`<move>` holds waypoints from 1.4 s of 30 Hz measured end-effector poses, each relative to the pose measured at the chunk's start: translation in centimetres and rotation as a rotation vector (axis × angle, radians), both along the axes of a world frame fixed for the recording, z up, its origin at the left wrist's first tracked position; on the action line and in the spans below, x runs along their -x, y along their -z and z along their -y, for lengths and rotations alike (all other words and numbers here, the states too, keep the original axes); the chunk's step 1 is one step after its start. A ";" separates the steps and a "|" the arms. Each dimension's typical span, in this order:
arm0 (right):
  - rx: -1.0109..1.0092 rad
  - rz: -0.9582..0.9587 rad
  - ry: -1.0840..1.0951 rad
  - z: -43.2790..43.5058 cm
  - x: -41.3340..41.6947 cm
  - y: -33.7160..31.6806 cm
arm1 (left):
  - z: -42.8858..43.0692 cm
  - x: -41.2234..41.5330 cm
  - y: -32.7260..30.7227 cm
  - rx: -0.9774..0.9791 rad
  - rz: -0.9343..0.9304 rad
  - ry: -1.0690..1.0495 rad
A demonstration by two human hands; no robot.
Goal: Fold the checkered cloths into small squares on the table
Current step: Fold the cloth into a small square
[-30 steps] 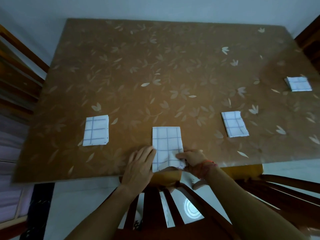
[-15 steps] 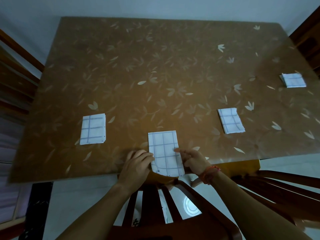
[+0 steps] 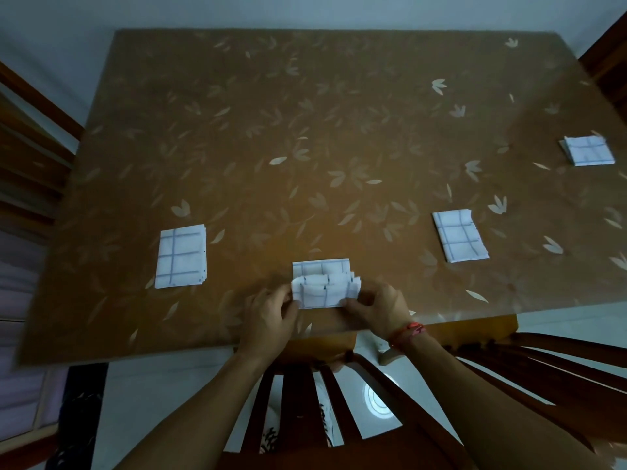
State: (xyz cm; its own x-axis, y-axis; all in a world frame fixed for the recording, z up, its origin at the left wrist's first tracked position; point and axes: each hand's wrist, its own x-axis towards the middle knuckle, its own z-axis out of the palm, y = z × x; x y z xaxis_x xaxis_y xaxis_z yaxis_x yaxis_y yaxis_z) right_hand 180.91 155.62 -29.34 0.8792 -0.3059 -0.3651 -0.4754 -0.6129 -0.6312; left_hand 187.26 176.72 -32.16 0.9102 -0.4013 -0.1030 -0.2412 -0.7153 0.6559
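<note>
Cloth point(image 3: 322, 293) lower centre, mid-fold; left hand point(image 3: 271, 313), right hand point(image 3: 380, 308) pinching its side edges. Best: carry near half over, match far corners, flatten crease.

Dim light, wooden chairs point(image 3: 298, 412) around table point(image 3: 305, 130), pale wall point(image 3: 305, 10).

Motion smears the raised flap of the checkered cloth point(image 3: 325, 290) at six o'clock, hiding the layer beneath; fingers of the left hand point(image 3: 271, 313) and right hand point(image 3: 380, 308) disappear behind it. The frame crops the chair at nine o'clock point(image 3: 30, 140), the chair at two o'clock point(image 3: 607, 59) and both forearms.
</note>
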 end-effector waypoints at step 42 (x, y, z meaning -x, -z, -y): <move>0.541 0.153 -0.547 -5.5 -4.0 6.3 | -0.6 -2.8 3.5 -0.434 0.306 0.484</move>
